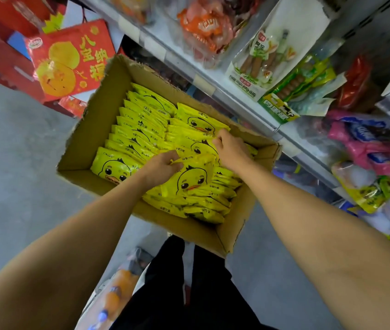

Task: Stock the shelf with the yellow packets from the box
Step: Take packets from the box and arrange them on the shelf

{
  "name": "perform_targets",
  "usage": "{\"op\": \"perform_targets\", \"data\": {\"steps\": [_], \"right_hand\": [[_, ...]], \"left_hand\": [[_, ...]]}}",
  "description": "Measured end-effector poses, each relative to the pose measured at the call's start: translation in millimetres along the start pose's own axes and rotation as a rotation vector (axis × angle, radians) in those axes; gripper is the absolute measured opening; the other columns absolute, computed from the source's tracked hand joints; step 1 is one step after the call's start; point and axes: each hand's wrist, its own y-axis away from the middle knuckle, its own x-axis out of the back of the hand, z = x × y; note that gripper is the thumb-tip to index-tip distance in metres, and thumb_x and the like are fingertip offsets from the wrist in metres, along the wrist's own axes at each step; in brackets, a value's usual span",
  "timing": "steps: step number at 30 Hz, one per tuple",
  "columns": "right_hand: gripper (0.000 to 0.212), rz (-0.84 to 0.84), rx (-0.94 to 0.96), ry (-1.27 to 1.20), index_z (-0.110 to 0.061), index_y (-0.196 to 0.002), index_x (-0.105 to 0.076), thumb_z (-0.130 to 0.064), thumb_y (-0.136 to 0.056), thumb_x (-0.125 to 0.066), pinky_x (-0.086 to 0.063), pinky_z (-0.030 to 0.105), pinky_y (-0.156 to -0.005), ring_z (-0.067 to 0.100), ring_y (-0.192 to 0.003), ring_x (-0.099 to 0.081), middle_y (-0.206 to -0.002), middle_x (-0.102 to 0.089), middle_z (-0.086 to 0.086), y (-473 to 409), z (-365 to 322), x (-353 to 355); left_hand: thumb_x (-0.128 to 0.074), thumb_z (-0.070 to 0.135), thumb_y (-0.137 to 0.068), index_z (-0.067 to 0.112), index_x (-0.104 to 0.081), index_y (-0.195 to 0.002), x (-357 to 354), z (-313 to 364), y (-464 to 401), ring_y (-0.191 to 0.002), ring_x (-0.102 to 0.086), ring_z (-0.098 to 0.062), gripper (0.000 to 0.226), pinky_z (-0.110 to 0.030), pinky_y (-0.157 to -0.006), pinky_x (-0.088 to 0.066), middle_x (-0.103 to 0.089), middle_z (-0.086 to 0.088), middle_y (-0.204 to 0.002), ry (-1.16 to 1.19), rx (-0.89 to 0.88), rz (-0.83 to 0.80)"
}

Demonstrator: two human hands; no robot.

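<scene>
An open cardboard box [89, 129] stands on the floor, filled with rows of yellow packets [139, 125] printed with a duck face. Both my hands reach down into it. My left hand [159, 166] pinches the upper left corner of one yellow packet [194, 179] that lies on top of the right-hand row. My right hand [228, 148] grips the top edge of the same packet area, its fingers curled among the packets. The shelf [241, 101] runs along the right side of the box.
The metal shelves on the right hold sausage packs [260, 60], green packets [301, 84], pink bags [365, 144] and yellow-green bags [365, 194]. Red gift boxes [70, 60] are stacked at the upper left. Grey floor lies to the left. A bag with orange bottles [115, 289] sits near my legs.
</scene>
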Motion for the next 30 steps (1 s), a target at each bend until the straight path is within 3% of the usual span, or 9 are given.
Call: {"op": "perform_targets", "data": {"steps": [3,5,7,9,14,18,21,25,30], "right_hand": [[0.032,0.035,0.010,0.030,-0.009,-0.112,-0.051,-0.038,-0.104,-0.039,-0.034,0.036,-0.066,0.037,-0.099,-0.061,-0.106,-0.066,0.019,23,4,27],[0.033,0.064,0.010,-0.004,-0.012,-0.104,-0.056,-0.044,-0.100,-0.049,-0.036,0.035,-0.068,0.033,-0.096,-0.061,-0.102,-0.066,0.016,38,7,45],[0.036,0.088,-0.003,-0.093,-0.018,-0.085,-0.056,-0.053,-0.090,-0.061,-0.037,0.035,-0.063,0.029,-0.082,-0.058,-0.083,-0.063,0.007,56,11,62],[0.046,0.109,-0.011,-0.158,-0.021,-0.070,-0.047,-0.060,-0.078,-0.071,-0.030,0.034,-0.055,0.018,-0.066,-0.048,-0.067,-0.049,-0.003,79,16,79],[0.057,0.120,-0.060,-0.206,-0.020,-0.066,-0.040,-0.058,-0.066,-0.082,-0.022,0.035,-0.055,0.015,-0.061,-0.035,-0.065,-0.038,-0.002,140,32,116],[0.061,0.159,-0.028,-0.171,-0.017,-0.075,-0.055,-0.069,-0.055,-0.081,-0.033,0.035,-0.056,0.018,-0.069,-0.054,-0.074,-0.058,0.003,182,45,158],[0.048,0.283,0.009,-0.188,-0.021,-0.076,-0.052,-0.050,-0.064,-0.087,-0.031,0.031,-0.055,0.013,-0.069,-0.049,-0.075,-0.053,-0.004,220,54,203],[0.051,0.473,0.088,-0.276,-0.020,-0.106,-0.065,-0.039,-0.065,-0.089,-0.045,0.027,-0.080,0.015,-0.097,-0.059,-0.103,-0.064,-0.002,270,85,257],[0.026,0.645,0.155,-0.381,-0.021,-0.087,-0.070,-0.035,-0.071,-0.085,-0.044,0.024,-0.064,0.012,-0.075,-0.062,-0.084,-0.070,-0.001,356,151,325]], "left_hand": [[-0.058,0.044,-0.093,0.020,-0.050,-0.091,1,16,24,-0.066,-0.043,-0.018,0.025,-0.026,-0.055,-0.032,-0.047,0.002,-0.067,-0.013,-0.060,0.009],[-0.062,0.054,-0.086,0.018,-0.055,-0.105,4,30,41,-0.087,-0.054,-0.018,0.042,-0.028,-0.071,-0.042,-0.058,-0.001,-0.091,-0.041,-0.086,-0.047],[-0.068,0.055,-0.080,0.015,-0.051,-0.128,7,48,60,-0.113,-0.050,-0.019,0.065,-0.032,-0.088,-0.042,-0.051,0.001,-0.117,-0.011,-0.060,-0.131],[-0.072,0.051,-0.078,0.016,-0.047,-0.135,8,66,78,-0.117,-0.045,-0.019,0.071,-0.036,-0.094,-0.042,-0.045,-0.001,-0.123,-0.003,-0.043,-0.223],[-0.078,0.041,-0.077,0.016,-0.025,-0.152,4,110,122,-0.141,-0.030,-0.028,0.095,-0.036,-0.098,-0.038,-0.025,-0.004,-0.158,-0.077,-0.060,-0.317],[-0.081,0.036,-0.075,0.020,-0.034,-0.147,-1,151,149,-0.139,-0.033,-0.026,0.087,-0.042,-0.106,-0.036,-0.033,-0.001,-0.153,-0.131,-0.125,-0.324],[-0.083,0.032,-0.073,0.029,-0.056,-0.122,-8,193,168,-0.128,-0.045,-0.017,0.055,-0.038,-0.106,-0.034,-0.055,0.010,-0.126,-0.199,-0.248,-0.349],[-0.079,0.024,-0.077,0.029,-0.067,-0.107,-36,256,201,-0.108,-0.060,-0.004,0.033,-0.025,-0.097,-0.043,-0.068,0.016,-0.111,-0.300,-0.424,-0.331],[-0.084,0.033,-0.071,0.020,-0.070,-0.107,-102,346,237,-0.110,-0.064,-0.019,0.041,-0.038,-0.101,-0.047,-0.071,0.002,-0.112,-0.472,-0.555,-0.269]]}}
